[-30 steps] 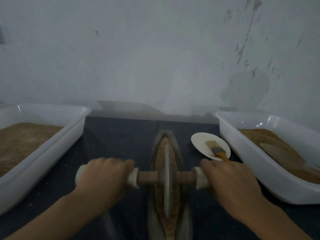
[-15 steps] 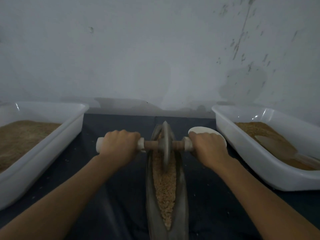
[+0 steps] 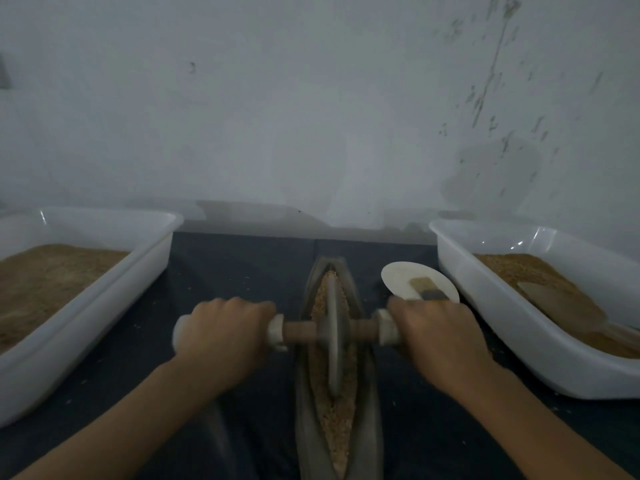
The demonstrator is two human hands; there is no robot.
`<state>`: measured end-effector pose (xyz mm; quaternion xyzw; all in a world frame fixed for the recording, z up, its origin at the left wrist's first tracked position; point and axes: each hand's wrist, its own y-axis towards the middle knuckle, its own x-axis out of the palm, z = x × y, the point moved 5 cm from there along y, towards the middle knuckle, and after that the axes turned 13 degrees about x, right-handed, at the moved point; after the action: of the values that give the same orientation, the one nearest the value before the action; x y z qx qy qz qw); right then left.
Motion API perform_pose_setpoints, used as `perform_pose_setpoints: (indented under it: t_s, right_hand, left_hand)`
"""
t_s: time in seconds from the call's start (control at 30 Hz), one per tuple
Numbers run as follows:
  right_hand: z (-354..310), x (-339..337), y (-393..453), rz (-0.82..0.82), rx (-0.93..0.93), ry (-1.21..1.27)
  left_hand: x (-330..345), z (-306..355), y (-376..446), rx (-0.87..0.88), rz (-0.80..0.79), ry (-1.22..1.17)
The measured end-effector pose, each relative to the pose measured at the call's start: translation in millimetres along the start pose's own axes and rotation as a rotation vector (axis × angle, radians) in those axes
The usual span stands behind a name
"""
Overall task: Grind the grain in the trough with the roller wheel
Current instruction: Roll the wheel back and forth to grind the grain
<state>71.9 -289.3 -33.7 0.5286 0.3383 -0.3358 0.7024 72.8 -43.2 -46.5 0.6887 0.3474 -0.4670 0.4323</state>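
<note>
A long boat-shaped grey trough (image 3: 375,427) lies lengthwise on the dark table, filled with tan grain (image 3: 334,431). The grey roller wheel (image 3: 333,336) stands upright in the grain around the middle of the trough. A wooden axle with pale handle ends runs through it. My left hand (image 3: 225,336) grips the left handle. My right hand (image 3: 438,336) grips the right handle. Both handles are mostly hidden under my fingers.
A white tub (image 3: 104,299) of brown meal sits at the left. Another white tub (image 3: 512,327) at the right holds grain and a wooden scoop (image 3: 561,303). A small pale dish (image 3: 401,277) with a brush (image 3: 427,289) lies just beyond my right hand. A grey wall rises behind.
The wheel rolled from mid-trough to the far end, then back toward me to the middle. Both hands kept their hold on the handles.
</note>
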Motion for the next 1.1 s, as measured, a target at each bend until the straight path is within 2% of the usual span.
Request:
perform_pose_setpoints:
  t_s: [0.2,0.37,0.5,0.6,0.73,0.9,1.03,1.1]
  right_hand:
    - [5.7,29.4,38.7,-0.048,0.098,-0.009]
    - [4.6,-8.1,-20.3,-0.064,0.009,0.013]
    - [2.4,-31.1,-47.6,-0.051,-0.050,0.055]
    - [0.2,-21.1,-36.2,-0.117,-0.012,-0.001]
    - [-1.5,6.7,11.5,0.000,0.034,-0.045]
    - [1.2,26.6,51.6,-0.043,0.101,-0.007]
    - [3.5,13.3,17.1,-0.102,0.070,0.024]
    - [3.0,-5.2,-12.0,-0.066,0.005,0.046]
  left_hand:
    - [-0.4,-1.7,41.7,-0.023,0.074,0.077]
    - [-13.1,6.4,-11.1,0.078,-0.046,0.023]
    - [-29.3,12.9,-38.5,0.151,0.057,0.134]
    - [-21.2,10.1,-21.9,0.072,-0.006,0.094]
    - [4.6,-3.0,18.8,-0.007,0.048,0.029]
    - [14.6,-13.6,51.4,-0.038,0.091,-0.016]
    - [-4.2,-0.1,26.3,0.037,0.046,0.004]
    - [-12.2,6.6,-2.6,0.065,0.022,0.026]
